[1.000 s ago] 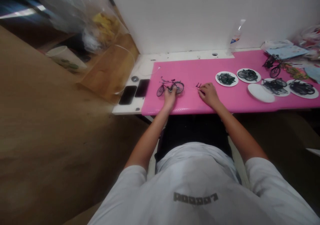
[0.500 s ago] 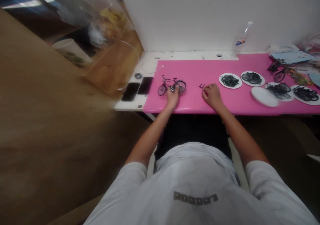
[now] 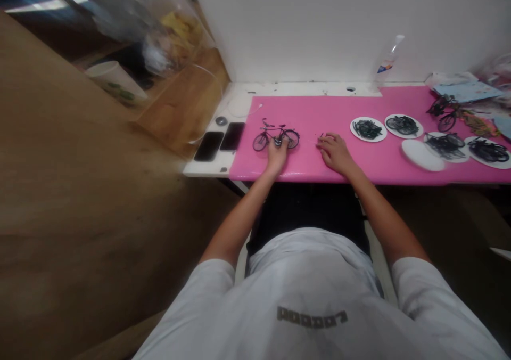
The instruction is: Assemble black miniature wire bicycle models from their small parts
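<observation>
A black miniature bicycle [image 3: 275, 136] stands upright over the pink mat, handlebar to the left. My left hand [image 3: 276, 155] is closed round its lower middle, near the pedals, with the thumb on the near side. To the right, my right hand [image 3: 335, 152] rests low on the mat with its fingers stretched to the left and slightly apart. Its fingertips touch or cover some small dark parts [image 3: 320, 138], which are partly hidden and too small to name.
White plates with dark bicycle parts [image 3: 368, 130] lie to the right, beside a bare white plate [image 3: 422, 155]. Another miniature bicycle [image 3: 446, 116] stands beyond them. Two phones [image 3: 208, 147] lie at the left edge. A clear bottle [image 3: 389, 64] stands by the wall.
My right hand has shifted slightly left, and its fingers now reach over the small dark parts. The bicycle in my left hand has moved a little to the right.
</observation>
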A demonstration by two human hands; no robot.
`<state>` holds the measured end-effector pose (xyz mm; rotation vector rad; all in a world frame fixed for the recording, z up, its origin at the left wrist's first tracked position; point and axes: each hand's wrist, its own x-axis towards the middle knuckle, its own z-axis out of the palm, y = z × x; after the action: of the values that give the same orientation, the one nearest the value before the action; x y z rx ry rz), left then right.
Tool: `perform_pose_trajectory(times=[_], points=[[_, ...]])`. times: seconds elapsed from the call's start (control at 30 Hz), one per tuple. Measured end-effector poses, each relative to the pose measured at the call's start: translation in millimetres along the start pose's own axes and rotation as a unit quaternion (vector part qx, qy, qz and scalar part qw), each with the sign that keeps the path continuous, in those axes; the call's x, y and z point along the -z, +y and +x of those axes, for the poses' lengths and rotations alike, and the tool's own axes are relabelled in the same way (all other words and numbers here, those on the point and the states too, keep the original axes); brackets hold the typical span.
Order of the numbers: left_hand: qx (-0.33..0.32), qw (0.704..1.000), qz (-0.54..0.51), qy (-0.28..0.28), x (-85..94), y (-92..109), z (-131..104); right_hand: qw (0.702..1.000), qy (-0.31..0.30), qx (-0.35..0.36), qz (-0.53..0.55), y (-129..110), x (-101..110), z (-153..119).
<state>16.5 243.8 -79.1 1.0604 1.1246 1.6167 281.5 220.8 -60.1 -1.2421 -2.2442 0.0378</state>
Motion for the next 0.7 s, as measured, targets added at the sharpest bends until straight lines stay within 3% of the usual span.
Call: perform_pose_trajectory(times=[0.13, 0.3, 0.47, 0.57, 0.7], points=[[-0.004, 1.000, 0.011, -0.003, -1.3, 7.3, -3.4, 0.999, -0.034, -0.005, 0.021, -1.3, 0.7, 0.4], [0.007, 1.000, 0.002, -0.001, -0.9, 7.7, -4.5, 0.999, -0.013, -0.027, 0.027, 3.5, -1.4, 0.8], [0.067, 0.997, -0.047, -0.002, 0.8, 8.6, 7.2, 1.000, -0.004, -0.017, 0.019, 4.9, -1.0, 0.4], [0.113, 0.990, -0.087, -0.011, 8.6, 16.0, 20.4, 1.000, -0.001, -0.017, 0.022, 2.6, 0.4, 0.4], [0.080, 0.993, -0.082, 0.004, 26.1, 21.8, 36.6, 1.000, 0.009, -0.021, 0.020, -0.1, 2.1, 0.4]])
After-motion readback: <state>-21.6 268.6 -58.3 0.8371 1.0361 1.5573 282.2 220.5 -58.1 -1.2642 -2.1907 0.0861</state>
